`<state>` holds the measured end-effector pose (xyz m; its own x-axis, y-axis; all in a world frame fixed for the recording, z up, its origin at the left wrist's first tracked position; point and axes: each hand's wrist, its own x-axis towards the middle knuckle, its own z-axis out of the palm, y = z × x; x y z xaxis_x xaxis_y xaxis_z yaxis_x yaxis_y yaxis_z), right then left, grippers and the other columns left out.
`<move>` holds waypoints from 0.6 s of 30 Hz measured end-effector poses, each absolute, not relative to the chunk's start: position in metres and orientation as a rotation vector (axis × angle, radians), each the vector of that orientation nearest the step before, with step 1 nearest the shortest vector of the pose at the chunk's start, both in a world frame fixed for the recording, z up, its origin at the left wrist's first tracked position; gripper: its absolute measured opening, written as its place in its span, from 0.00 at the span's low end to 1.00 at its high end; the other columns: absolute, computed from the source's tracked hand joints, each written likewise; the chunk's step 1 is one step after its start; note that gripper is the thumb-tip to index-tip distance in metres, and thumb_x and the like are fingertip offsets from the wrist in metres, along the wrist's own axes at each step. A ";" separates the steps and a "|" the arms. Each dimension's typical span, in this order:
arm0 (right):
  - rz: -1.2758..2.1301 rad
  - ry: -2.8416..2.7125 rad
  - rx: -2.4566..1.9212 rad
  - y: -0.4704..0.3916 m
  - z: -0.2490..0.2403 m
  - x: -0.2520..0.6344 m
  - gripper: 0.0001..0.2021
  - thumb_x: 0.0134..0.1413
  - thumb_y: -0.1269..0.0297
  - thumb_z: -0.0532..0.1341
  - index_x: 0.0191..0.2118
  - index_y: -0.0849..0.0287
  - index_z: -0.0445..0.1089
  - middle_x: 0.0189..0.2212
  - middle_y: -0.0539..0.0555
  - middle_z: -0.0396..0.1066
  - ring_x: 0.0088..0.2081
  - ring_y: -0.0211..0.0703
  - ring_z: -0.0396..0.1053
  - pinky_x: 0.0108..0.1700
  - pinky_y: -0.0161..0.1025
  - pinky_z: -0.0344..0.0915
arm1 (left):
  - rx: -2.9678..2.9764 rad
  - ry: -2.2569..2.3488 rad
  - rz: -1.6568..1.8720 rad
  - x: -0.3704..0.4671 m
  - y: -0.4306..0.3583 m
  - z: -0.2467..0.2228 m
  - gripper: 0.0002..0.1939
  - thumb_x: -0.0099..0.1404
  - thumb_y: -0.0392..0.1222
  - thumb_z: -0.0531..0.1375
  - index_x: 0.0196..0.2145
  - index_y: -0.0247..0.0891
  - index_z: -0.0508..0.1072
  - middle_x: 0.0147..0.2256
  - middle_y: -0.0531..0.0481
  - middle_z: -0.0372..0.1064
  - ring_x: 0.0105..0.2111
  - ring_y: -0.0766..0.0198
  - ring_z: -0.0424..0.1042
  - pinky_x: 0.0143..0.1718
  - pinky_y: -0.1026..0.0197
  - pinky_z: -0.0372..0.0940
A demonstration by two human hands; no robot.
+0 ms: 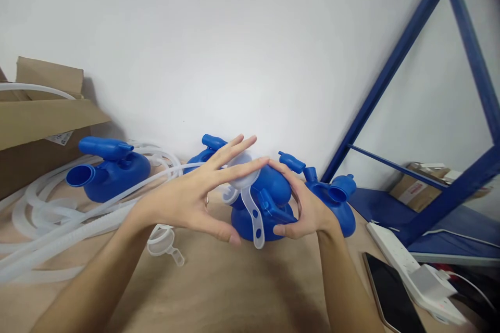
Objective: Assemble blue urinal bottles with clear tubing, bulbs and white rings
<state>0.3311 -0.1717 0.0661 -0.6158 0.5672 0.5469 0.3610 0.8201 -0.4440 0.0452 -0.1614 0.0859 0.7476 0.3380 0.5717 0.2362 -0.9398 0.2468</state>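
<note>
In front of me a blue plastic urinal bottle (276, 185) stands on the wooden table. At its mouth is a translucent white cap (245, 179) with a strap (255, 218) hanging down, two holes in it. My left hand (195, 195) reaches across the cap with fingers stretched out, thumb apart; its index finger lies along the cap's top. Curved round the bottle's right side, my right hand (307, 203) grips it between fingers and thumb. The left fingers partly hide the cap, so how it sits on the mouth is unclear.
Blue bottles stand left (117, 171), behind (199, 158) and right (330, 203). Coiled clear tubing (89, 223) and a loose translucent cap (161, 242) lie left, near a cardboard box (47, 119). A phone (392, 291), power strip (406, 265) and blue metal frame (378, 83) are right.
</note>
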 end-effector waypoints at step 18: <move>0.260 -2.164 -0.679 -0.163 0.051 0.306 0.48 0.40 0.63 0.71 0.68 0.48 0.52 0.63 0.59 0.65 0.60 0.61 0.69 0.62 0.55 0.65 | 2.241 0.548 1.809 0.100 -0.151 0.063 0.21 0.81 0.47 0.43 0.43 0.39 0.73 0.41 0.45 0.71 0.46 0.58 0.70 0.51 0.54 0.66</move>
<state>0.3064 -0.1632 0.0514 -0.5069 0.5524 0.6617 0.3799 0.8323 -0.4037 0.1003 -0.1513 0.0626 0.1774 0.4111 0.8942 0.1538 -0.9090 0.3874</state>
